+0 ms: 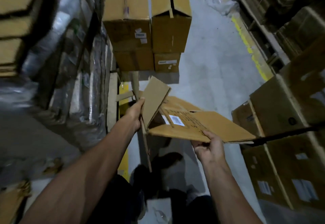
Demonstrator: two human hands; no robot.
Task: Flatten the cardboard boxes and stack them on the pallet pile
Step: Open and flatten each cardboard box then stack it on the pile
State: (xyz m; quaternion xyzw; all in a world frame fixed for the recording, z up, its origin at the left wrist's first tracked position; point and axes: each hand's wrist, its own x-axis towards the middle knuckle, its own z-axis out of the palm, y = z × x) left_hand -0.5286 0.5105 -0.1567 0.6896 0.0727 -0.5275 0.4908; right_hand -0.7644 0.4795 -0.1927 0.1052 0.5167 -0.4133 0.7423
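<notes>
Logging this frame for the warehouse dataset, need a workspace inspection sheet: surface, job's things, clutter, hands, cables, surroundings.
Surface: grey concrete floor with a worn yellow painted line.
Job's things: brown cardboard box with a white barcode label, held in the air, partly collapsed, one flap standing up. No pallet pile identifiable.
Clutter: loose cardboard scraps on the floor beyond the left hand.
Hands: left hand grips the raised flap's edge; right hand pinches the near edge of the box.
Cables: nothing seen.
Surroundings: stacked brown cartons ahead, more cartons at right, plastic-wrapped goods at left, shelving at far right.
</notes>
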